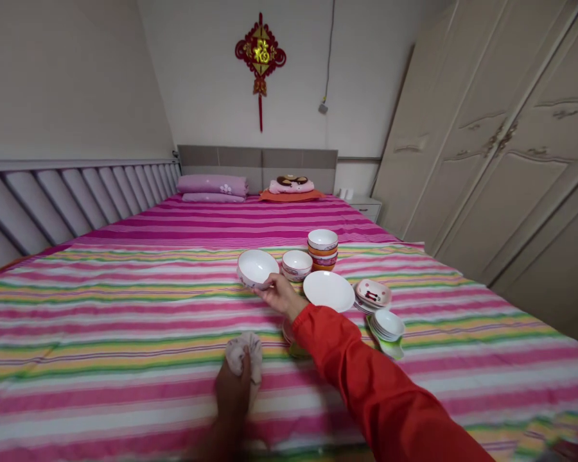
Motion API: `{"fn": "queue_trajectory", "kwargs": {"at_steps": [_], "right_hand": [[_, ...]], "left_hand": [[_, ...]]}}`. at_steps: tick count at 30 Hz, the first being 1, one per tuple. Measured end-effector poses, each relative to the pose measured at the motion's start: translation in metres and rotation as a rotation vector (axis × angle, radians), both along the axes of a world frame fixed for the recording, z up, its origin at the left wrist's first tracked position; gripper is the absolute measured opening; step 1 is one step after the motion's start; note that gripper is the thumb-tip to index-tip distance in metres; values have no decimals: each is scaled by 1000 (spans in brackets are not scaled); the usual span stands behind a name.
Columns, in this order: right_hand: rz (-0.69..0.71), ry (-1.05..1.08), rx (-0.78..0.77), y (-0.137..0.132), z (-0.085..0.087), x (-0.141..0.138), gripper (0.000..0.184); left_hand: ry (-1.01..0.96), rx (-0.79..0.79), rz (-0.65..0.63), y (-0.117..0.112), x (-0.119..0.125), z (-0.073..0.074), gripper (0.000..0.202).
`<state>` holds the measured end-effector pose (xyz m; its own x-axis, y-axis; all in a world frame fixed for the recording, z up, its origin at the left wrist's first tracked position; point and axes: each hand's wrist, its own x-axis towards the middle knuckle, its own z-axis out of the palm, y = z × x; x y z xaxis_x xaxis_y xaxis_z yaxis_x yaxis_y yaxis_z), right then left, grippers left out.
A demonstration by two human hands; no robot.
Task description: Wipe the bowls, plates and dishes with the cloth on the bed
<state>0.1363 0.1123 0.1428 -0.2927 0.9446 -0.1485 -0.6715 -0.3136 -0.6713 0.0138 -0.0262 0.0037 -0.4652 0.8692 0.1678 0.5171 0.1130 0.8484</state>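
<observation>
My right hand [280, 295], in a red sleeve, grips the near rim of a white bowl [257, 265] with a patterned outside. That bowl is left of a smaller white bowl [297, 262] and a stack of bowls [322, 250]. Lower in view, my left hand [234, 388] is closed around a crumpled pale cloth [245, 355]. Just right of my right hand lies a large white plate [330, 290]. Under my right forearm, a dish [296, 350] is mostly hidden by the sleeve.
Pink dishes [373, 292] and small white bowls [389, 323] on a green dish [390, 347] stand to the right. Everything rests on a striped bedspread [125, 333]. A slatted rail [77, 199] runs along the left; a wardrobe [501, 147] stands right. Folded bedding [212, 186] lies by the headboard.
</observation>
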Motion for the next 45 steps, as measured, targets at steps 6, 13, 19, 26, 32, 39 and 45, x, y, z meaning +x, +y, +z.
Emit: {"fn": "queue_trajectory", "kwargs": {"at_steps": [6, 13, 19, 26, 32, 39, 45], "right_hand": [[184, 30, -88, -100, -11, 38, 32], [154, -11, -197, -189, -48, 72, 51], [-16, -97, -272, -214, -60, 91, 46], [-191, -251, -88, -226, -63, 78, 39], [-276, -351, 106, -228, -57, 71, 48], [-351, -394, 162, -232, -56, 87, 51], [-354, -275, 174, -236, -45, 78, 51]], "left_hand": [[52, -29, 32, -2, 2, 10, 36], [-249, 76, 6, -8, 5, 32, 35], [-694, 127, 87, -29, 0, 43, 43], [-277, 186, -202, -87, 18, 88, 39], [392, 192, -763, -112, 56, 87, 41], [754, 466, -951, -99, 39, 67, 24], [662, 435, -828, -102, 52, 83, 26]]}}
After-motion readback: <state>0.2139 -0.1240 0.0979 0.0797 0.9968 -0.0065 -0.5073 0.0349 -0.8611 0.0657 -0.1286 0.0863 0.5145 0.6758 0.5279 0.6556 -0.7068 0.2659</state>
